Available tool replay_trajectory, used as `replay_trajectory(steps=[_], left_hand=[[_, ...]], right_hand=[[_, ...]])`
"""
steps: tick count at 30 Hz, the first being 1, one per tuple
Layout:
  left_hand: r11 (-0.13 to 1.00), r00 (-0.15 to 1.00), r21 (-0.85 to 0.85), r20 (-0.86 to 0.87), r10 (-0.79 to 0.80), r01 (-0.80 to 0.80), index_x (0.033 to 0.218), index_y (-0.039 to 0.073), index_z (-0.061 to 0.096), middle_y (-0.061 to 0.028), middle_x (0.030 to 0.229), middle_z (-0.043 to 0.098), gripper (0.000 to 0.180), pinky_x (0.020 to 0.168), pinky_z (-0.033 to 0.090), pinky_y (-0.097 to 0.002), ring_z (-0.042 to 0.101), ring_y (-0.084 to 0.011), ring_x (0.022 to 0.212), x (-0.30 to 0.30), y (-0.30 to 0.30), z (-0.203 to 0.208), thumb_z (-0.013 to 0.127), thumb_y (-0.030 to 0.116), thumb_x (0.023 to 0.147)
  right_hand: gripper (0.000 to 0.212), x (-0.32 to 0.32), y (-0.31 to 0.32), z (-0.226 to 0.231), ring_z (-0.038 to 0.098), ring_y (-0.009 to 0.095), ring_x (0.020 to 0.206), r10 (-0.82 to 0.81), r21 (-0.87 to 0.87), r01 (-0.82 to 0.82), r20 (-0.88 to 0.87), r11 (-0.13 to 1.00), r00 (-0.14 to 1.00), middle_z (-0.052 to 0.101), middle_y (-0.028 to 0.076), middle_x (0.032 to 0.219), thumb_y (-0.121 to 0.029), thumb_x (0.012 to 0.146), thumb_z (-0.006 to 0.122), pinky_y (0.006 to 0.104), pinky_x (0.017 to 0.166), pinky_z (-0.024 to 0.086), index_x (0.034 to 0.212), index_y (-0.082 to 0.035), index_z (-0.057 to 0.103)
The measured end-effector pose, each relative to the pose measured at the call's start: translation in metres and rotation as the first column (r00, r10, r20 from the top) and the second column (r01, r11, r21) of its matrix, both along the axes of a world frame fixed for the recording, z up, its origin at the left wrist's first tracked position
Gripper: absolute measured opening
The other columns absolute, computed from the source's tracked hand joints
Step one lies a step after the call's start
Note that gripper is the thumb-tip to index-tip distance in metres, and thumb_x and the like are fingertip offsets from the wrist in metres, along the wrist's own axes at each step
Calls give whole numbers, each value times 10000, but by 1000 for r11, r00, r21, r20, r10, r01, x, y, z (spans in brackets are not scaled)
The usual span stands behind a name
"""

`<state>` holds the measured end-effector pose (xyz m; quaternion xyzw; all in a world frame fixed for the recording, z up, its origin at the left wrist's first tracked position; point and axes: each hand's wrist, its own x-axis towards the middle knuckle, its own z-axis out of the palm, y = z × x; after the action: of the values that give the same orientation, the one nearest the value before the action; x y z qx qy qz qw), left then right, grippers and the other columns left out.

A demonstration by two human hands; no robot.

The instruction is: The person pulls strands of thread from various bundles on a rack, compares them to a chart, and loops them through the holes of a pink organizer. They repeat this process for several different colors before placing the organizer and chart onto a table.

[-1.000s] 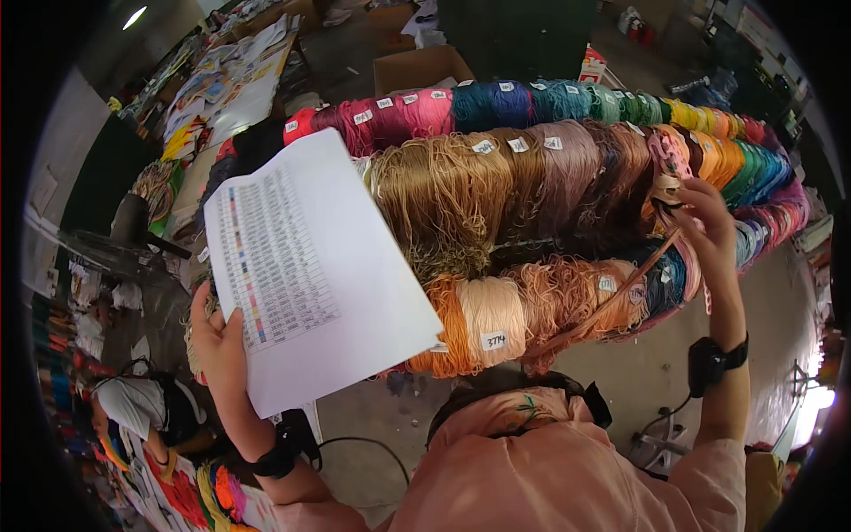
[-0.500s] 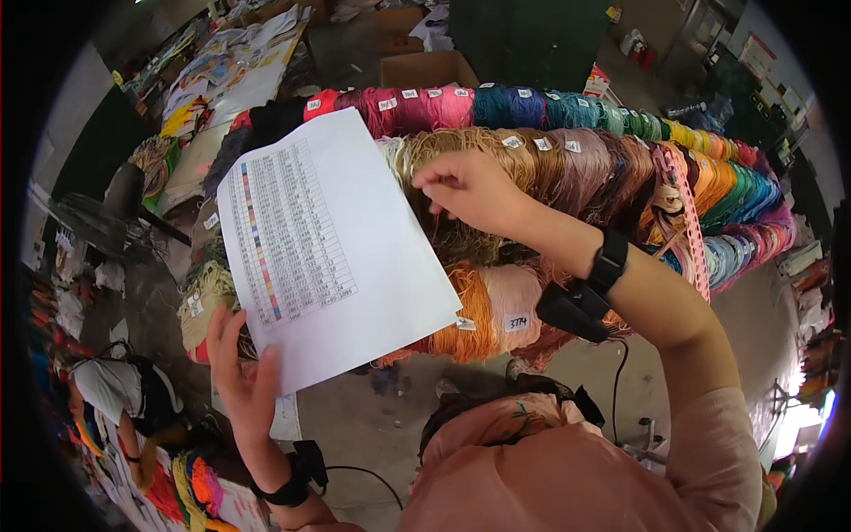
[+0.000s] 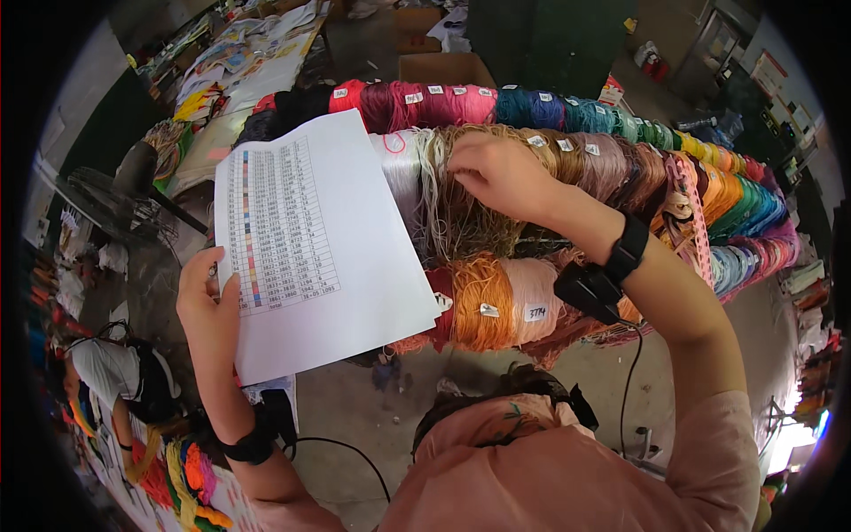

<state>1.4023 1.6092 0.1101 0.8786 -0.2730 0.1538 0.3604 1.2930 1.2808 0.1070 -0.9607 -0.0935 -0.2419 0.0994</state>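
My left hand (image 3: 206, 297) grips the left edge of a white paper sheet (image 3: 355, 257), printed with a table and a strip of small coloured cells. The sheet lies tilted over the left part of the thread rows and hides what is under it. My right hand (image 3: 507, 177) is closed, its fingertips curled against the tan and brown thread hanks (image 3: 483, 226) in the middle row. Whatever it pinches, if anything, is too small to make out. White threads (image 3: 403, 173) hang between the sheet and that hand. Orange thread (image 3: 483, 288) and pale pink thread (image 3: 532, 288) lie below.
Labelled hanks in many colours run in long rows; blue-green ones (image 3: 523, 106) are at the back. A pink perforated strap (image 3: 696, 213) crosses the rows on the right. A fan (image 3: 133, 182) stands at left, near a person bending (image 3: 111, 372). Cables trail from both wrist straps.
The view has shifted a little, and the sheet now uncovers white threads at its right. My left hand has moved left and up along the sheet's edge. My right hand's fingers have curled in more.
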Motion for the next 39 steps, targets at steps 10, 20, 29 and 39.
replay_trajectory(steps=[10, 20, 29, 39], left_hand=[[995, 977, -96, 214, -6, 27, 909, -2, 534, -123, 1022, 482, 218, 746, 386, -263, 493, -203, 888, -29, 3, -2, 520, -37, 694], [936, 966, -255, -20, -256, 243, 880, -28, 538, -97, 982, 495, 181, 603, 383, -192, 481, -96, 745, -68, 9, 39, 514, -57, 704], [751, 424, -505, -623, -658, 425, 911, -15, 537, -94, 832, 577, 199, 528, 398, -202, 534, -103, 641, -64, -67, 88, 488, 134, 788], [782, 79, -621, -778, -623, 53, 818, 35, 537, -19, 681, 513, 176, 559, 360, -221, 473, -91, 611, -40, -192, 31, 506, 206, 800]], right_hand=[[82, 44, 19, -1, 558, 279, 586, -329, 97, 347, -169, 933, 929, 562, 138, 620, -80, 604, 543, 335, 571, 452, 631, -19, 590], [91, 36, -17, -2, 562, 164, 548, 88, 843, 307, -381, 441, 920, 589, 114, 657, -105, 655, 566, 270, 458, 438, 679, -17, 571], [67, 3, -17, 19, 579, 121, 640, 467, 958, 244, -148, -153, 872, 587, 131, 809, -86, 774, 483, 202, 504, 465, 816, -37, 504], [88, -13, -4, 25, 578, 106, 564, 412, 977, 215, -198, 5, 889, 597, 88, 713, -92, 749, 535, 181, 444, 445, 802, -24, 551]])
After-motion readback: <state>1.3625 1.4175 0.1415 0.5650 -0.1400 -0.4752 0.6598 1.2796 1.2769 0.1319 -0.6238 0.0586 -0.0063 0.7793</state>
